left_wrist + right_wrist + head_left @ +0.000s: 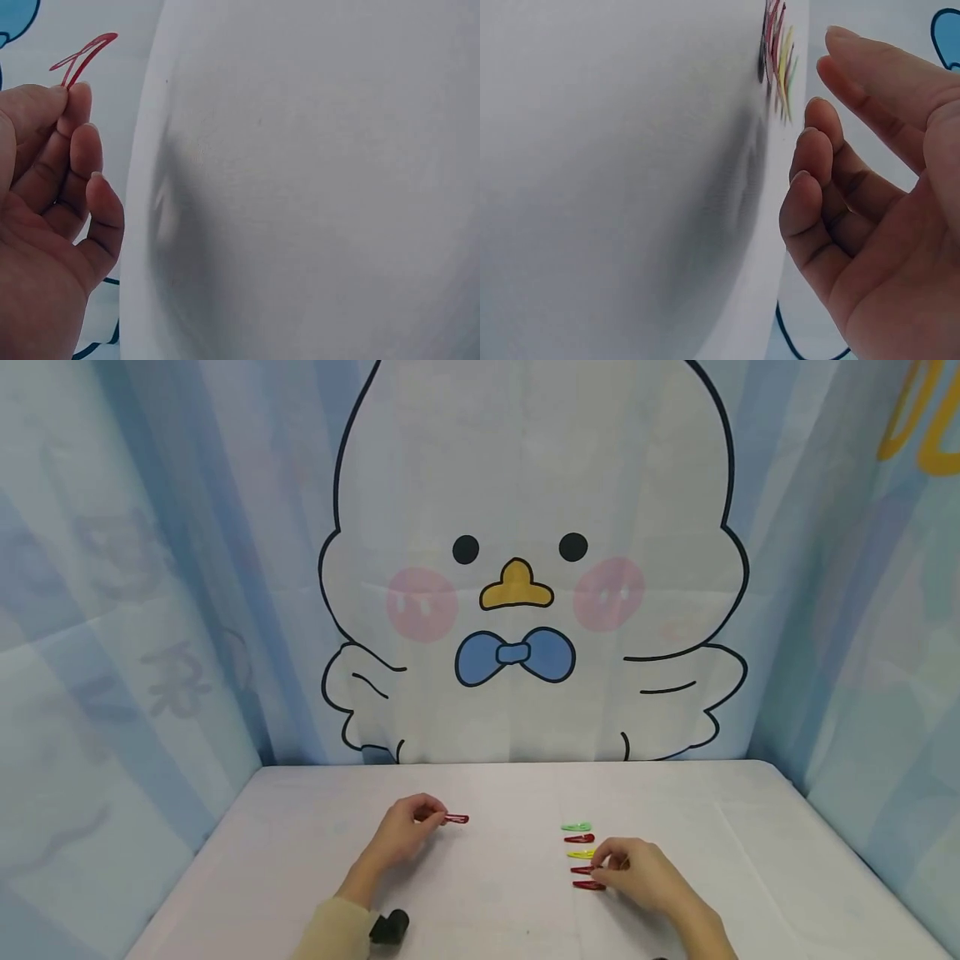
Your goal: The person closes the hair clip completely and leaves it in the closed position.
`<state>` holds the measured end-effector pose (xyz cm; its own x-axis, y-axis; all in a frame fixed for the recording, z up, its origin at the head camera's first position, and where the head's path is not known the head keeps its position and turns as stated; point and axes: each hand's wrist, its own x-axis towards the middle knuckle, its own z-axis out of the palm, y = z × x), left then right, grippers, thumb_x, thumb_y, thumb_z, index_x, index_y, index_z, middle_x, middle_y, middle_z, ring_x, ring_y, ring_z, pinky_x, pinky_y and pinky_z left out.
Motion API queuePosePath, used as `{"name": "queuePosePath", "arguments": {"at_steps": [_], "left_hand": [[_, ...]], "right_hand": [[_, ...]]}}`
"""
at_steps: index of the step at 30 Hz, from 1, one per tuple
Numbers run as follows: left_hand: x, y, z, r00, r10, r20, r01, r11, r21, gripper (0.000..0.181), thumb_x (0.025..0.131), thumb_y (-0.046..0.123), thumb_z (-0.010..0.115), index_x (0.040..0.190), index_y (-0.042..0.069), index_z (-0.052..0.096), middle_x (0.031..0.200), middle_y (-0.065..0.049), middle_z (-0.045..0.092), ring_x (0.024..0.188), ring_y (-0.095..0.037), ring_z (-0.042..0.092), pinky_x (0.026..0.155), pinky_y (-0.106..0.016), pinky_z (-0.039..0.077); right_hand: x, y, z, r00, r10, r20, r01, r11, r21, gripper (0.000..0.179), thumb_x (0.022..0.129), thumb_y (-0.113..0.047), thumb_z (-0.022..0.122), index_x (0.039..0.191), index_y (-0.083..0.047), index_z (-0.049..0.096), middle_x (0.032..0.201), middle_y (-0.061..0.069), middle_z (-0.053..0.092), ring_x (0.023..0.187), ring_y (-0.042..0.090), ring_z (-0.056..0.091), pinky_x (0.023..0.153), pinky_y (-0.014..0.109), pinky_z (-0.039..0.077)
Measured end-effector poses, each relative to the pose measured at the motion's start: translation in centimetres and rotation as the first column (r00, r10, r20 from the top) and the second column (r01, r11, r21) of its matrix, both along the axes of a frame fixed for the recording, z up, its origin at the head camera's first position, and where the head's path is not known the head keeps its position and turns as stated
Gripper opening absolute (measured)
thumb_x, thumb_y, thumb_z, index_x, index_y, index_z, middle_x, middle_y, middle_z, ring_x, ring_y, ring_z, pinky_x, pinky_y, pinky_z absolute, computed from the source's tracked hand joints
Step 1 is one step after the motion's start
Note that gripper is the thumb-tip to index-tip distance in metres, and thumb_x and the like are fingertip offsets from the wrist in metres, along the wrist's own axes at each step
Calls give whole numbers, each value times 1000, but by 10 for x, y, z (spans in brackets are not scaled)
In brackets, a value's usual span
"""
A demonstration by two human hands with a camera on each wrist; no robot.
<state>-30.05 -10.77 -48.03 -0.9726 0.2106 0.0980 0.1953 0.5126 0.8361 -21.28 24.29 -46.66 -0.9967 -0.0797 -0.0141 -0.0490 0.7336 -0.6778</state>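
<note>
My left hand [411, 827] pinches a red snap hair clip [457, 818] between thumb and index finger, above the left half of the table. In the left wrist view the clip [94, 49] stands out past the fingertips, its metal arms sprung apart. My right hand [637, 872] hovers by the right ends of a column of several clips. In the right wrist view its thumb and index finger are apart, with nothing between them. From back to front lie a green clip [576, 827], a red clip [579, 838], a yellow clip [580, 854] and two more red clips [587, 885].
A white cloth covers the table [495, 910]. A black device [390, 927] sits at the left wrist by the beige sleeve [336, 931]. Behind the table hangs a curtain [525, 710] with a cartoon chick, and printed curtains flank both sides.
</note>
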Motion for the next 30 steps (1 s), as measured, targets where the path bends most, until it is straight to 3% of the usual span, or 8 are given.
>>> {"name": "queuePosePath", "arguments": {"at_steps": [8,16,20,30], "left_hand": [[7,1,2,1000,-11,-7,11,999,46,6,97,10,67,101,5,68,90,0,67,85,-18,59,77,-35,51],[14,4,8,1000,-1,-22,3,996,93,7,97,12,67,101,7,70,90,-1,66,83,-19,57,70,-33,47],[19,6,7,1000,-13,-27,16,991,129,8,98,12,66,103,5,69,92,-1,68,86,-19,58,74,-33,49],[31,15,7,998,-44,-42,53,975,216,9,99,12,65,103,4,68,92,-3,70,85,-20,59,72,-29,48]], "right_hand": [[-4,-7,10,999,-42,-14,42,999,-12,12,85,-12,78,94,-17,71,76,-2,56,68,17,49,60,30,40],[-6,-14,14,996,28,-81,-32,998,-45,12,89,-13,76,100,-11,72,77,-4,56,69,15,51,59,28,42],[-7,-19,15,994,52,-101,-59,996,-71,11,91,-14,75,101,-10,72,80,-5,57,71,14,52,61,28,43],[-8,-34,19,989,19,-146,-36,993,-115,13,91,-14,75,103,-10,71,80,-7,60,74,13,54,66,28,46]]}}
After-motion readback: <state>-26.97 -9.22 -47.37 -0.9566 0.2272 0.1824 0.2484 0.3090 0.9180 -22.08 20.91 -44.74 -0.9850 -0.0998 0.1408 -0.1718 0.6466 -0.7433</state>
